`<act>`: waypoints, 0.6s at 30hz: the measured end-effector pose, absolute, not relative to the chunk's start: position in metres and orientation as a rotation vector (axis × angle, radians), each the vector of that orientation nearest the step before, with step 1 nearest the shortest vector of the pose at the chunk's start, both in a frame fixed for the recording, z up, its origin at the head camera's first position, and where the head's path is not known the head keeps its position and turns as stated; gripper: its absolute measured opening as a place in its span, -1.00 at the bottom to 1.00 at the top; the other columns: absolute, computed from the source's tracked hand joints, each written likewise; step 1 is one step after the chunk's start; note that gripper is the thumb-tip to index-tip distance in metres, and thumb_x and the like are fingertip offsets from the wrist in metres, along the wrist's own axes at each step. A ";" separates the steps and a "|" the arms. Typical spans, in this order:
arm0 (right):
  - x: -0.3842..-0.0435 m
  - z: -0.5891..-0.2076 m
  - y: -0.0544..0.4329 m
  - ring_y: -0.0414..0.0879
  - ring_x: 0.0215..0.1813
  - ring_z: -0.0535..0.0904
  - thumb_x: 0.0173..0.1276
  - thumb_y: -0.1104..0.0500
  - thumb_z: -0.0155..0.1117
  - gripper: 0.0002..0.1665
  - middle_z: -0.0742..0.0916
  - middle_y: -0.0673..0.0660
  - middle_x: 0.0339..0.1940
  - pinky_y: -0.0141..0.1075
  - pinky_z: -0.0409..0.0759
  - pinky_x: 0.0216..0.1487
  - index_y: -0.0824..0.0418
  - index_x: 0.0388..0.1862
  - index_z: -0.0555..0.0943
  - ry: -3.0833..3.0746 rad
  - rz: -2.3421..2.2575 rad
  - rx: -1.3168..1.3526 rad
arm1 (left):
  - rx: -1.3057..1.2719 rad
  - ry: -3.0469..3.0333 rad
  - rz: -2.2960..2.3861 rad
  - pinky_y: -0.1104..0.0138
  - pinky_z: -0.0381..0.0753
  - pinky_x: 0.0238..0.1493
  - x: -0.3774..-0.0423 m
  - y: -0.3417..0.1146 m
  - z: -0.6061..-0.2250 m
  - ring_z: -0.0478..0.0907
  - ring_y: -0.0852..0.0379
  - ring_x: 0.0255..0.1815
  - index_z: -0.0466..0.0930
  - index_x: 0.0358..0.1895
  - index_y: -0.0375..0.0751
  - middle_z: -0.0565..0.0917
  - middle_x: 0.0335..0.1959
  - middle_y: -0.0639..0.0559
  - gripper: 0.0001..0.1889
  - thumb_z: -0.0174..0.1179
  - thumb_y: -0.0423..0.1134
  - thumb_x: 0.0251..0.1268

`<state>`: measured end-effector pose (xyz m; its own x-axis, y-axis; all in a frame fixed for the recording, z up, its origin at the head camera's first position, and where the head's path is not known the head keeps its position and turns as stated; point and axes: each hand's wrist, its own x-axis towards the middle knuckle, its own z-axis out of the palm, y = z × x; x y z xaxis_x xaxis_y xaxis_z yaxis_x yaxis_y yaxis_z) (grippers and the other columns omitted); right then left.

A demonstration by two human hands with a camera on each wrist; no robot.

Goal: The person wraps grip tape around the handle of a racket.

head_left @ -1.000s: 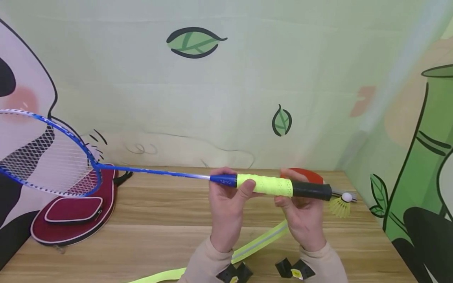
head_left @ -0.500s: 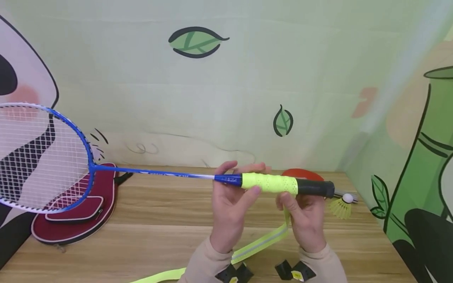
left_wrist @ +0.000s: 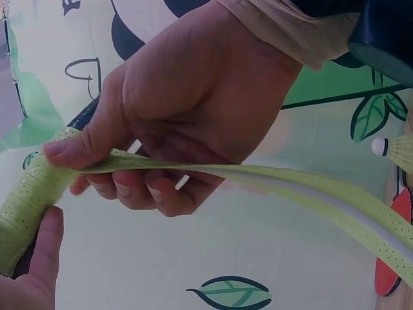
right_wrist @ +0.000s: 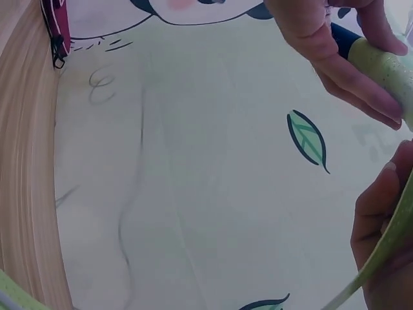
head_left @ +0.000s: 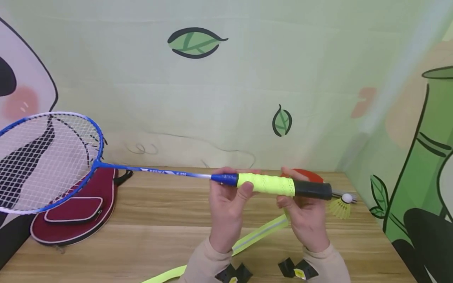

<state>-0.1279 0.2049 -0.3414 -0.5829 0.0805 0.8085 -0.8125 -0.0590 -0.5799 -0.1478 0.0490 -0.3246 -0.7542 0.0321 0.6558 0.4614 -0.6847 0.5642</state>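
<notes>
A blue and white badminton racket (head_left: 170,172) lies level across the head view. Neon-yellow perforated grip tape (head_left: 265,184) is wound round part of its handle, and the butt end (head_left: 313,190) is bare black. My left hand (head_left: 227,212) holds the handle near the blue cone, thumb on the wrapped tape. My right hand (head_left: 307,220) is at the last turn of tape. In the left wrist view, the right thumb and fingers pinch the loose tape (left_wrist: 284,179) where it leaves the handle. The right wrist view shows both hands partly, with the strip (right_wrist: 381,252) taut.
The loose tape (head_left: 262,234) trails over the wooden table (head_left: 152,236) toward its front. A maroon racket bag (head_left: 76,224) lies at the left. Behind my right hand are a red paddle (head_left: 306,175) and a yellow shuttlecock (head_left: 340,207). A printed cloth wall (head_left: 226,98) backs the table.
The racket has turned about its long axis, so its head shows at another angle and its shaft lettering is clearer. Both hands have shifted slightly; the tape still runs from the right hand.
</notes>
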 end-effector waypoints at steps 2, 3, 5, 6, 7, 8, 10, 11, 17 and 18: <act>-0.127 -0.341 0.203 -0.19 -0.37 0.53 0.21 0.34 0.39 -0.41 0.71 0.13 -0.08 -0.45 0.58 -0.34 0.55 0.18 0.44 -1.535 1.763 0.807 | -0.899 -1.113 -2.531 0.18 0.71 -0.12 -0.147 0.049 -0.325 0.66 0.02 -0.08 0.26 -0.03 -0.21 0.69 -0.13 -0.08 -0.68 0.23 -0.34 0.33; -0.127 -0.341 0.203 -0.19 -0.38 0.52 0.21 0.37 0.39 -0.43 0.71 0.13 -0.09 -0.45 0.58 -0.35 0.55 0.17 0.45 -1.524 1.780 0.799 | -0.872 -1.123 -2.541 0.18 0.72 -0.15 -0.147 0.049 -0.325 0.66 0.04 -0.11 0.26 -0.04 -0.20 0.68 -0.16 -0.07 -0.68 0.25 -0.32 0.33; -0.125 -0.340 0.202 -0.18 -0.41 0.52 0.21 0.43 0.37 -0.50 0.71 0.11 -0.20 -0.43 0.58 -0.38 0.58 0.10 0.46 -1.502 1.810 0.788 | -0.825 -1.143 -2.559 0.16 0.72 -0.18 -0.146 0.050 -0.325 0.66 0.07 -0.18 0.26 -0.05 -0.23 0.64 -0.23 -0.05 -0.64 0.28 -0.28 0.30; -0.125 -0.340 0.201 -0.17 -0.43 0.52 0.21 0.45 0.36 -0.53 0.70 0.10 -0.27 -0.43 0.57 -0.39 0.58 0.07 0.46 -1.492 1.824 0.784 | -0.797 -1.153 -2.565 0.17 0.72 -0.20 -0.146 0.050 -0.325 0.64 0.09 -0.21 0.26 -0.05 -0.23 0.61 -0.27 -0.02 -0.62 0.30 -0.25 0.28; -0.124 -0.340 0.200 -0.16 -0.44 0.52 0.21 0.47 0.35 -0.55 0.70 0.10 -0.29 -0.42 0.57 -0.40 0.59 0.05 0.46 -1.470 1.840 0.787 | -0.778 -1.164 -2.564 0.20 0.72 -0.20 -0.146 0.051 -0.325 0.62 0.13 -0.23 0.27 -0.05 -0.23 0.58 -0.29 0.01 -0.60 0.32 -0.23 0.26; -0.124 -0.339 0.199 -0.15 -0.46 0.52 0.21 0.48 0.34 -0.58 0.69 0.11 -0.32 -0.42 0.57 -0.41 0.58 0.03 0.47 -1.452 1.850 0.793 | -0.776 -1.163 -2.567 0.22 0.71 -0.18 -0.146 0.051 -0.325 0.61 0.13 -0.23 0.27 -0.04 -0.23 0.57 -0.29 0.02 -0.59 0.32 -0.22 0.26; -0.125 -0.339 0.198 -0.11 -0.49 0.51 0.22 0.51 0.31 -0.65 0.68 0.11 -0.37 -0.40 0.55 -0.45 0.58 -0.03 0.47 -1.418 1.859 0.802 | -0.832 -1.124 -2.574 0.17 0.67 -0.05 -0.147 0.052 -0.325 0.62 0.06 -0.15 0.25 0.01 -0.23 0.60 -0.23 -0.02 -0.59 0.30 -0.27 0.28; -0.125 -0.338 0.198 -0.10 -0.51 0.50 0.23 0.52 0.29 -0.68 0.67 0.11 -0.40 -0.38 0.53 -0.47 0.57 -0.05 0.48 -1.408 1.859 0.804 | -0.873 -1.090 -2.584 0.14 0.63 0.03 -0.147 0.053 -0.325 0.62 0.01 -0.09 0.25 0.05 -0.21 0.62 -0.16 -0.06 -0.60 0.27 -0.32 0.30; -0.126 -0.338 0.199 -0.05 -0.54 0.47 0.24 0.54 0.24 -0.78 0.63 0.10 -0.45 -0.29 0.44 -0.56 0.52 -0.14 0.47 -1.441 1.851 0.812 | -1.116 -0.892 -2.649 -0.01 0.49 0.22 -0.147 0.055 -0.324 0.54 -0.24 0.15 0.09 0.28 -0.09 0.57 0.13 -0.23 -0.39 0.07 -0.63 0.27; -0.126 -0.338 0.200 -0.05 -0.54 0.47 0.24 0.54 0.25 -0.78 0.62 0.10 -0.44 -0.28 0.43 -0.56 0.52 -0.14 0.47 -1.454 1.852 0.814 | -1.130 -0.887 -2.645 0.02 0.51 0.20 -0.146 0.054 -0.324 0.55 -0.23 0.14 0.07 0.29 -0.10 0.58 0.12 -0.22 -0.38 0.05 -0.64 0.26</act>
<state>-0.1258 0.1996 -0.3384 -0.6041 0.1075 0.7897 -0.7926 -0.1841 -0.5813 -0.1464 0.0543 -0.3236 -0.7110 0.1052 0.6953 0.3353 -0.8183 0.4668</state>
